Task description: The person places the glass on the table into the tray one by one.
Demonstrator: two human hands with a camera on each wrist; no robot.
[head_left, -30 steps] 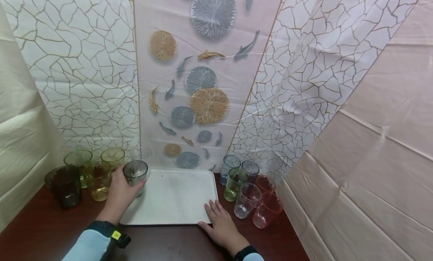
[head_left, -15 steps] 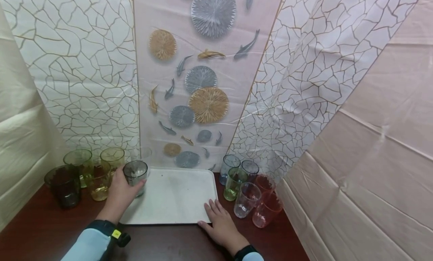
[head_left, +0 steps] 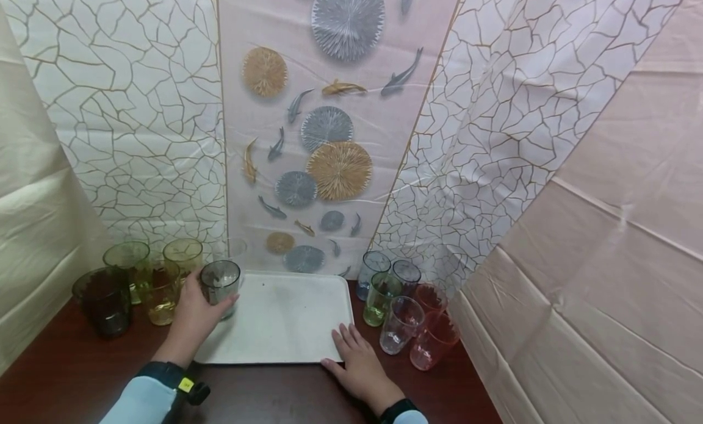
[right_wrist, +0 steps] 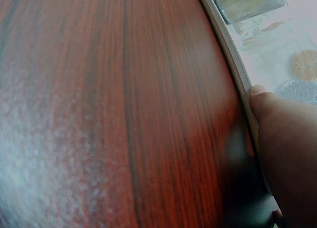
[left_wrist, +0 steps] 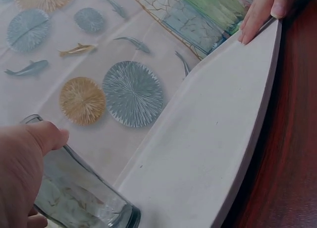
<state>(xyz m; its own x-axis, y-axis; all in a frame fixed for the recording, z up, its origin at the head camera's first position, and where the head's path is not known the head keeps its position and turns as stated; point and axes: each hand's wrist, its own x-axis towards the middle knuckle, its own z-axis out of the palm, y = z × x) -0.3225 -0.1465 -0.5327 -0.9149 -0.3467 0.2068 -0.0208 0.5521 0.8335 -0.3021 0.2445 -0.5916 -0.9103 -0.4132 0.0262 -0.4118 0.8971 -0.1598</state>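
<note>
My left hand (head_left: pixel 192 320) grips a grey-tinted drinking glass (head_left: pixel 221 282) with the thumb across its near right side. The glass stands upright over the left edge of a white rectangular tray (head_left: pixel 291 320). In the left wrist view the thumb lies near the rim of the glass (left_wrist: pixel 81 188), and its thick base is close against the tray (left_wrist: pixel 188 139). Over the tray's front right corner rests my right hand (head_left: pixel 359 364), fingers spread along the right side. Its thumb touches the front edge, as the right wrist view also shows the hand (right_wrist: pixel 287 129).
Left of the tray stand a dark brown glass (head_left: pixel 103 308), an amber glass (head_left: pixel 162 299) and yellow-green glasses (head_left: pixel 127 259). At the right are a green glass (head_left: pixel 381 302), a clear glass (head_left: pixel 400 329), a red glass (head_left: pixel 434 344) and a blue glass (head_left: pixel 373 265). Patterned cloth (head_left: pixel 329 76) hangs behind.
</note>
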